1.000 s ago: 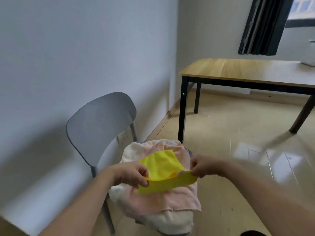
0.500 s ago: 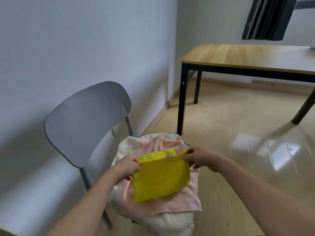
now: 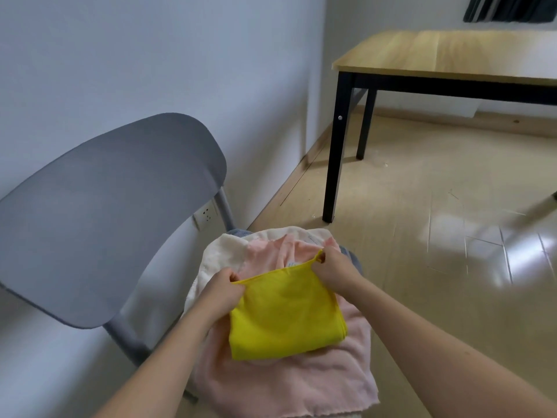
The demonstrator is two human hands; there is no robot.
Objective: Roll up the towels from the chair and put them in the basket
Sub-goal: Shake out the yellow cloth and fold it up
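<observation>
A folded yellow towel (image 3: pixel 286 315) lies on a pile of towels on the seat of a grey chair (image 3: pixel 105 212). My left hand (image 3: pixel 220 294) pinches the yellow towel's far left corner. My right hand (image 3: pixel 337 268) pinches its far right corner, and the top edge is stretched between them. Under it lie a pink towel (image 3: pixel 289 384) and a cream towel (image 3: pixel 223 251), which cover the seat. No basket is in view.
A white wall with a power socket (image 3: pixel 206 214) runs along the left behind the chair. A wooden table with black legs (image 3: pixel 337 146) stands ahead on the right. Glossy beige floor (image 3: pixel 452 251) spreads to the right of the chair.
The yellow towel went from a flap folded toward me to a flat square held by its far corners. Both hands moved away from me, and my view tilted down and closer.
</observation>
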